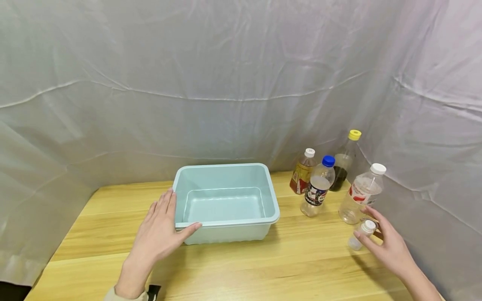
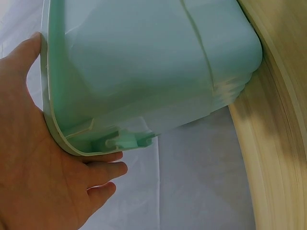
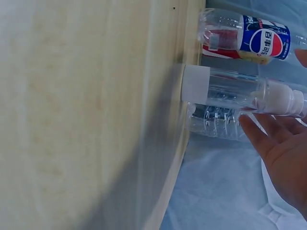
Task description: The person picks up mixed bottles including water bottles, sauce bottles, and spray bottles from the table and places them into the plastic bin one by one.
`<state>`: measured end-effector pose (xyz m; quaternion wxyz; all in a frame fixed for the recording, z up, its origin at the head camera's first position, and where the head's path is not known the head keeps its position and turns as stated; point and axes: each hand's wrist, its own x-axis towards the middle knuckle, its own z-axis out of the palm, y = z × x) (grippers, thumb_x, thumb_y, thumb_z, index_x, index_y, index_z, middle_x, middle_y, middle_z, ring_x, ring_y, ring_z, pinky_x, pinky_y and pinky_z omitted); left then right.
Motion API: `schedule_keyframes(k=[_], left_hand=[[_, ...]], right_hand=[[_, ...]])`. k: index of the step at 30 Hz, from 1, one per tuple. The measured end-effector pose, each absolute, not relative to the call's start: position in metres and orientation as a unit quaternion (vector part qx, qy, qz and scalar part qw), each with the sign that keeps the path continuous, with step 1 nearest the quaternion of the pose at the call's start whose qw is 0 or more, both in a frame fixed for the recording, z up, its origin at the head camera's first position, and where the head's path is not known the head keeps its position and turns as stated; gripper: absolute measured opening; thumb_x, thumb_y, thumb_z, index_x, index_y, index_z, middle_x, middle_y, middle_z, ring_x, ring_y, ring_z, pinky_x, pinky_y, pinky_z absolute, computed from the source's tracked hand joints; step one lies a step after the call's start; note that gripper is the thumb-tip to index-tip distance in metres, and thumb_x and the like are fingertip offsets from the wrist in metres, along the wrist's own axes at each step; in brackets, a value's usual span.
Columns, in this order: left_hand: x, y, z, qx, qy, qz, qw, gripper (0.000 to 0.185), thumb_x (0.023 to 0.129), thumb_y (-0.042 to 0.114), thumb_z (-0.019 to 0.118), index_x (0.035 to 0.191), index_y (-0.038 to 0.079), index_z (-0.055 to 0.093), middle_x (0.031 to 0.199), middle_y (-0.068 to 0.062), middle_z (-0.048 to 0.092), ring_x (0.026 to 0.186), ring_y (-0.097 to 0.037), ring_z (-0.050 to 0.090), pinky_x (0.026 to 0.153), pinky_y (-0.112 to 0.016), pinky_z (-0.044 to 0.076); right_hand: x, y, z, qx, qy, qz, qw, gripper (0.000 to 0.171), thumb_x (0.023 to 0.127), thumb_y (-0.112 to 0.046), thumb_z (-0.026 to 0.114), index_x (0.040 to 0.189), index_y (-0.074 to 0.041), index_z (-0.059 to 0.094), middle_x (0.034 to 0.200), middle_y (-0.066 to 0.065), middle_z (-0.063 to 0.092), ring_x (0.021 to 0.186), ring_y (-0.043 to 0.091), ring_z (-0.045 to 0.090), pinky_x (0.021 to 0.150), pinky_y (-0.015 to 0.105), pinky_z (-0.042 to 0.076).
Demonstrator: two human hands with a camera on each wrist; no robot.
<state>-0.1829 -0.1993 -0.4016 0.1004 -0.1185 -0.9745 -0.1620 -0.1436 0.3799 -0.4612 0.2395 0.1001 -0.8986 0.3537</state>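
The left hand (image 1: 160, 230) is resting on the near left corner of a light blue tub (image 1: 227, 235). The right hand (image 1: 389, 247) is curving around a tiny white-topped bottle (image 1: 364, 231). Behind it I'm seeing a big clear bottle (image 1: 360, 195), a blue-topped bottle (image 1: 318, 188), a yellow-topped bottle (image 1: 342, 164) and a bottle of red drink (image 1: 301, 173), all standing on a wooden table (image 1: 267, 274).

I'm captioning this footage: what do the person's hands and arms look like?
The left grip and right grip are bare hands, without visible gloves or rings. A pale beige cuff shows at the left wrist, with a small black piece beside it. The right forearm is bare nearly to the picture's edge.
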Motion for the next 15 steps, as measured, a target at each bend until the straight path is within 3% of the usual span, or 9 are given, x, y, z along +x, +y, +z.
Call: schedule_keyframes(k=[6, 15], left_hand=[[-0.1826, -0.1989, -0.4017, -0.119, -0.975, -0.160, 0.100, 0.119, 0.091, 0.082, 0.050, 0.161, -0.010, 0.021, 0.170, -0.025, 0.019, 0.157, -0.042, 0.017, 0.128, -0.057, 0.015], [-0.1830, -0.1998, -0.4029, -0.120, -0.975, -0.156, 0.104, 0.118, 0.091, 0.081, 0.051, 0.161, -0.010, 0.022, 0.170, -0.025, 0.021, 0.157, -0.042, 0.018, 0.127, -0.057, 0.017]], right_hand=[[-0.1424, 0.3804, -0.4650, 0.102, -0.891, 0.364, 0.250, 0.065, 0.082, 0.010, 0.080, 0.140, 0.005, 0.052, 0.131, -0.030, 0.048, 0.112, -0.021, 0.048, 0.085, -0.002, 0.043], [-0.1411, 0.3802, -0.4681, 0.092, -0.885, 0.378, 0.257, 0.053, 0.084, 0.012, 0.077, 0.131, 0.006, 0.056, 0.125, -0.031, 0.050, 0.108, -0.022, 0.050, 0.083, -0.001, 0.046]])
